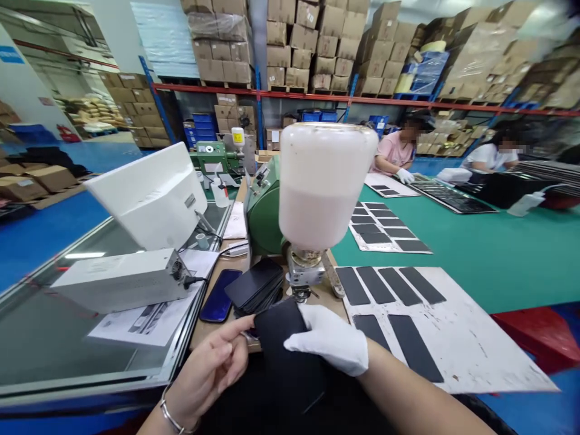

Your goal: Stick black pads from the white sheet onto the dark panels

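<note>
The gloved right hand (333, 341)'s got a black rectangular panel (283, 344) pinched by its right edge, right up near the body; bare left hand (211, 368) isn't really gripping, just loosely curled, index fingertip at the panel's far-left corner. Stacked black panels (256, 283) sit just beyond, left of the cloudy bottle (324, 181); more on a white board (480, 338), right.

And no words legible: lettering blurs on the blue sign (11, 54), the yellow label (238, 138), and, too small, the paper (151, 318)!
</note>
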A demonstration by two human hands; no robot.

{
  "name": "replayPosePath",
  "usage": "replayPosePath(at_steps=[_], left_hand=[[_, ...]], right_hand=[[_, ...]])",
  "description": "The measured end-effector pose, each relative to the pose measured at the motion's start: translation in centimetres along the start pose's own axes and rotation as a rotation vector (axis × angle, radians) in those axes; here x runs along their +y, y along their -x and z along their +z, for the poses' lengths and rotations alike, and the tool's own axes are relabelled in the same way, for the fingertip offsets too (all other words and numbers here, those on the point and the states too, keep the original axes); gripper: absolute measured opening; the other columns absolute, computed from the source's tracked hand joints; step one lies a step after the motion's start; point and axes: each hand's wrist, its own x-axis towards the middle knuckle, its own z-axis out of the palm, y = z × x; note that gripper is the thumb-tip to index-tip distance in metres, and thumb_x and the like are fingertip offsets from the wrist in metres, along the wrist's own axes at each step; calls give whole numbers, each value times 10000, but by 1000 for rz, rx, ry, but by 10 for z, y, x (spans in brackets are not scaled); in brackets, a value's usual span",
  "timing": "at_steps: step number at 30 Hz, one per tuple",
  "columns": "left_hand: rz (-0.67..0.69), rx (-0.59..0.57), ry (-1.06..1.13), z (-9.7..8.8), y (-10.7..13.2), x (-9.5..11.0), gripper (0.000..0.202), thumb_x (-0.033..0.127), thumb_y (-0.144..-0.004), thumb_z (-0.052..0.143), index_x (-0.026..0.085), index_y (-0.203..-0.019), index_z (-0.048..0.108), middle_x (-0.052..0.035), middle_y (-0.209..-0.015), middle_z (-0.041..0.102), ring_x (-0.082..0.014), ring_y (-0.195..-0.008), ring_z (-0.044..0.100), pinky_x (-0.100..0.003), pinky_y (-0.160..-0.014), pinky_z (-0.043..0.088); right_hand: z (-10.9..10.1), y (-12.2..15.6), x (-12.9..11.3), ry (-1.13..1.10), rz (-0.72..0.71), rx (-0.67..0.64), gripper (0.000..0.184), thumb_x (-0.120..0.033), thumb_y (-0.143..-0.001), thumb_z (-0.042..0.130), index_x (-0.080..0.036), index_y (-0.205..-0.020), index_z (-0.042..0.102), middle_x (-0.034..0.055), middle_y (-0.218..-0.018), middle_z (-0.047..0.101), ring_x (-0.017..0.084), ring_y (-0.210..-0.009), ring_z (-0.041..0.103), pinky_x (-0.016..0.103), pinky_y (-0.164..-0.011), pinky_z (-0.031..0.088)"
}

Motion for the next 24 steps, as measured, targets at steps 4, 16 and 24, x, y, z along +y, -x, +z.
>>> replayPosePath(at_steps=[4, 16, 24], left_hand=[[-63, -35, -115, 2, -15, -13, 454, 386, -816, 532, 147, -1202, 546, 46, -483, 422, -64, -434, 262, -224, -444, 174], [-161, -42, -324, 69, -55, -47, 319, 313, -733, 655, 203, -1032, 641, -36, -907, 642, -160, -817, 552, -262, -764, 418], [-101, 226, -213, 82, -43, -61, 269, 267, -696, 705, 168, -942, 656, -55, -927, 699, -201, -884, 609, -325, -843, 459]], right_hand=[[-75, 51, 11, 227, 106, 281, 338, -264, -685, 682, -143, -997, 636, 52, -947, 686, 241, -921, 621, 368, -826, 487], [-74, 110, 16, 276, 97, 512, 292, -190, -705, 607, -178, -997, 610, 25, -921, 690, 220, -878, 634, 310, -760, 501], [-18, 50, 24, 382, 29, 342, 298, -194, -715, 596, -181, -1012, 628, 19, -947, 691, 195, -830, 631, 277, -725, 482]])
